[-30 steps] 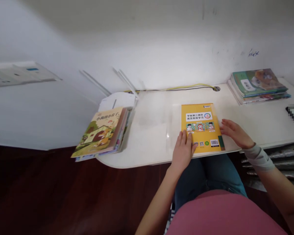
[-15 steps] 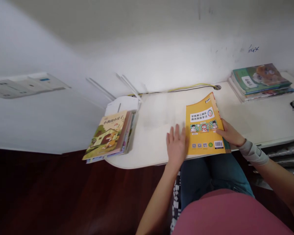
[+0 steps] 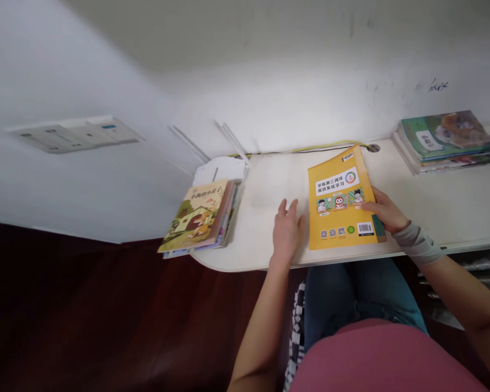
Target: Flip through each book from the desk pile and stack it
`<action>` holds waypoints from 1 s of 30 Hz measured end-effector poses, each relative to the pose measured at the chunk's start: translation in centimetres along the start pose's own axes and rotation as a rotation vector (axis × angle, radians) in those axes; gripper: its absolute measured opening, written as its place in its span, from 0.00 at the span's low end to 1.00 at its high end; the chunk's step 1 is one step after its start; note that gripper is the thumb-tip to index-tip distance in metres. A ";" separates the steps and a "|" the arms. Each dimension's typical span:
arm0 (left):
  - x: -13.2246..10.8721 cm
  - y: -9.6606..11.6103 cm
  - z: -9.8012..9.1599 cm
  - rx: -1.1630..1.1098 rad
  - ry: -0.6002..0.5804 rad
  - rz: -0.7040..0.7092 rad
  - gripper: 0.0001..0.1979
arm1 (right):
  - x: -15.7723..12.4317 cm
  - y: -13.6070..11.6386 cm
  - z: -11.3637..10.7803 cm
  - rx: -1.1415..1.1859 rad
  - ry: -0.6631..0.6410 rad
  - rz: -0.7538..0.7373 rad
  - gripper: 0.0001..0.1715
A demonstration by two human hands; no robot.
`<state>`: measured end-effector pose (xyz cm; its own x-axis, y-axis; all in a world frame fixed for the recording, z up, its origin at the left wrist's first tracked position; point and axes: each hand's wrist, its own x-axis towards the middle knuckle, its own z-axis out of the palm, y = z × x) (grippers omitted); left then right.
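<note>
A yellow workbook (image 3: 338,218) with cartoon children and a barcode on its cover is on the white desk (image 3: 265,179) in front of me. My right hand (image 3: 386,211) grips its right edge, thumb on top and the other fingers hidden beneath. A green striped corner of something under the workbook shows at its lower right. To the left of the workbook, a small gap away, my left hand (image 3: 286,231) rests at the desk with fingers apart, holding nothing.
A stack of picture books (image 3: 198,218) overhangs the desk's left end, before a white router (image 3: 218,170) with antennas. Another book stack (image 3: 449,136) lies at the right. A yellow cable (image 3: 310,148) runs along the wall to a hole. A socket panel (image 3: 77,135) is on the left wall.
My left hand has drawn slightly left, away from the workbook's edge. The workbook has turned a little in my right hand, which still holds it. The view has shifted left.
</note>
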<state>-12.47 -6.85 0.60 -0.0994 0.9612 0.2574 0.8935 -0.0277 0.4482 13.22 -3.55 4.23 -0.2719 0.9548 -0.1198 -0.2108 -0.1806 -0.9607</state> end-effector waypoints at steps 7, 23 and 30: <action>1.7 -0.8 -0.7 -0.111 -0.103 -0.183 0.29 | -0.8 -1.2 -0.3 0.029 -0.028 0.013 0.28; 0.1 -5.1 -1.5 -0.160 0.083 -0.284 0.20 | 4.3 4.9 5.8 -0.181 -0.200 -0.020 0.31; -2.7 -2.0 -2.5 0.239 0.082 -0.128 0.19 | 0.8 4.2 2.6 -1.110 0.066 -0.440 0.37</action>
<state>-15.07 -10.11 1.14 -0.2447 0.9271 0.2840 0.9483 0.1677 0.2695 9.69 -4.13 0.70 -0.3240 0.8997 0.2926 0.6609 0.4366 -0.6105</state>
